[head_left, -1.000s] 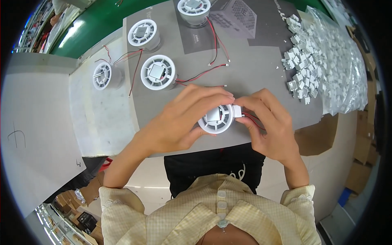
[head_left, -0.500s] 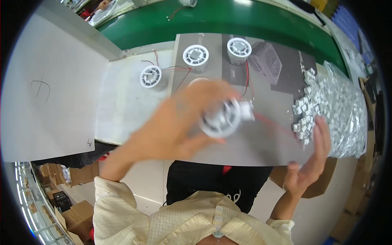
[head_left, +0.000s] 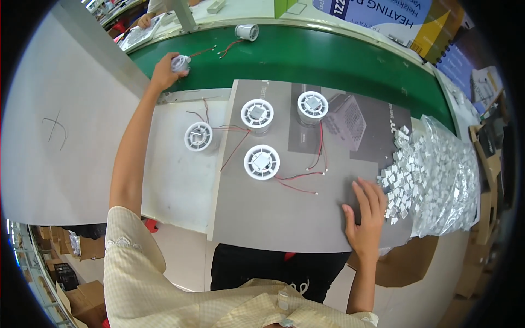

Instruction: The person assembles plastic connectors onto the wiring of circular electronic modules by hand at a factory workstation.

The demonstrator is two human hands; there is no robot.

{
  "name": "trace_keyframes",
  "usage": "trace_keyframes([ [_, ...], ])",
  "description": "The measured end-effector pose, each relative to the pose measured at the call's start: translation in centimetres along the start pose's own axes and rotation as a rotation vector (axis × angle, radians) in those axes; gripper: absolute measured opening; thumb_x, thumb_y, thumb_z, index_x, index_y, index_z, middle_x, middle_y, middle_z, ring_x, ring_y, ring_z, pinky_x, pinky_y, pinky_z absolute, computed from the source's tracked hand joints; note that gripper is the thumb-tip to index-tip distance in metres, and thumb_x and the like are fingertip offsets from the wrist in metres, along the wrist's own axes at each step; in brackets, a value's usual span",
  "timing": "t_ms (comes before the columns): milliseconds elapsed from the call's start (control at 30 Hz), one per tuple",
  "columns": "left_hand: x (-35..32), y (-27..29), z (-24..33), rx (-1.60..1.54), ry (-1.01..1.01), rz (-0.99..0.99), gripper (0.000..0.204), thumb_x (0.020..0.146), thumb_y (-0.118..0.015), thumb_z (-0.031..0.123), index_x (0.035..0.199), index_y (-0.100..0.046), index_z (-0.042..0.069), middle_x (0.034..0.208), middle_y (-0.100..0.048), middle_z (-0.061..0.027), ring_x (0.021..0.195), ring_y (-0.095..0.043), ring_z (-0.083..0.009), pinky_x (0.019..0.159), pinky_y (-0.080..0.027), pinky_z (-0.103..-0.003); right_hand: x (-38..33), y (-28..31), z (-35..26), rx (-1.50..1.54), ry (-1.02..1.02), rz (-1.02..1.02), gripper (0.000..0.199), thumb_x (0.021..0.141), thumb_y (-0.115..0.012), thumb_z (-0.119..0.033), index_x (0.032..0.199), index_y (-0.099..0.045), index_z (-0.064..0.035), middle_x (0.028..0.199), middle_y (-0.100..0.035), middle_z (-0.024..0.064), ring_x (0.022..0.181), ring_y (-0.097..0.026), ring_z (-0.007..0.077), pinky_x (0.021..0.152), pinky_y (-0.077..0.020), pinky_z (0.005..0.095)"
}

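Note:
My left hand reaches to the far left, its fingers wrapped round a white round housing on the green surface. A red-and-black wire trails from that housing to the right. My right hand rests on the grey board, fingers spread and nothing in them, beside a heap of small white square pieces. Between my hands stand white spoked housings with wires: one at the board's middle, one behind it, one at the back right, and one on the white table at left.
Another white housing lies on its side on the green surface. A clear plastic bag of small white pieces lies at the right. A tall white panel stands at left. Another person's hand shows at the far left.
My left hand has carried the white housing from above the board to the green surface at the far left. My right hand has come down onto the board. The view has shifted.

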State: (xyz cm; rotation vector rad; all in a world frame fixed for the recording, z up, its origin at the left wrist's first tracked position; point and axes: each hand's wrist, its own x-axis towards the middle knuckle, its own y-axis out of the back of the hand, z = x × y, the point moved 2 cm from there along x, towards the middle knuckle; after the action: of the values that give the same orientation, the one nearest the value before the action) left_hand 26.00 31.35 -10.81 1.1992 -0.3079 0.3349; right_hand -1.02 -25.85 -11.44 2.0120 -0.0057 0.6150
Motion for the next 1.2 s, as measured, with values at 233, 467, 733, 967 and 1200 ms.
trace_keyframes([
  [233,7.8,-2.0,9.7,0.482,-0.429,-0.13,0.096,0.073,-0.086,0.034,0.15,-0.036,0.006,0.149,-0.043,-0.0221,0.137,-0.041,-0.0422,0.114,-0.036,-0.047,0.2,-0.2,-0.1,-0.028,-0.024,-0.043,0.044,0.081,-0.072,-0.008,0.124,-0.063,-0.0013,0.13,-0.061,0.0134,0.123,-0.05,0.0374,0.106,-0.0384,0.0471],
  [467,14.6,-10.9,14.3,0.464,-0.617,-0.296,0.098,0.068,-0.088,0.013,0.15,-0.035,0.021,0.145,-0.049,-0.0158,0.136,-0.044,-0.0377,0.113,-0.039,-0.044,0.2,0.0,0.2,-0.018,-0.04,-0.055,0.043,0.079,-0.072,-0.007,0.121,-0.065,-0.0013,0.128,-0.062,0.0126,0.121,-0.051,0.0371,0.105,-0.0393,0.0469],
  [733,14.3,-8.4,12.4,0.219,-0.344,-0.246,0.084,0.071,-0.084,0.025,0.144,-0.042,0.017,0.124,-0.063,-0.0191,0.122,-0.057,-0.0388,0.099,-0.048,-0.044,0.4,-0.1,0.3,-0.012,-0.055,-0.037,0.04,0.078,-0.071,-0.005,0.118,-0.066,-0.0017,0.125,-0.064,0.0115,0.119,-0.053,0.0358,0.105,-0.0403,0.046],
  [967,6.4,3.7,18.3,-0.296,-0.391,0.173,0.07,0.075,-0.083,0.041,0.129,-0.055,0.008,0.109,-0.071,-0.0143,0.102,-0.07,-0.0284,0.089,-0.054,-0.037,0.0,0.1,-0.4,0.017,-0.011,0.011,0.039,0.079,-0.07,-0.004,0.118,-0.066,-0.0012,0.124,-0.064,0.0123,0.119,-0.053,0.0356,0.103,-0.0414,0.0452],
  [1200,-13.6,11.0,31.4,-0.524,-0.374,-0.036,0.072,0.065,-0.093,0.021,0.121,-0.053,0.002,0.105,-0.066,-0.0056,0.099,-0.065,-0.0139,0.087,-0.053,-0.028,0.2,1.2,-1.9,0.137,-0.01,0.116,0.049,0.082,-0.075,-0.015,0.126,-0.062,-0.0003,0.127,-0.062,0.0154,0.117,-0.056,0.0364,0.101,-0.0432,0.0428],
])
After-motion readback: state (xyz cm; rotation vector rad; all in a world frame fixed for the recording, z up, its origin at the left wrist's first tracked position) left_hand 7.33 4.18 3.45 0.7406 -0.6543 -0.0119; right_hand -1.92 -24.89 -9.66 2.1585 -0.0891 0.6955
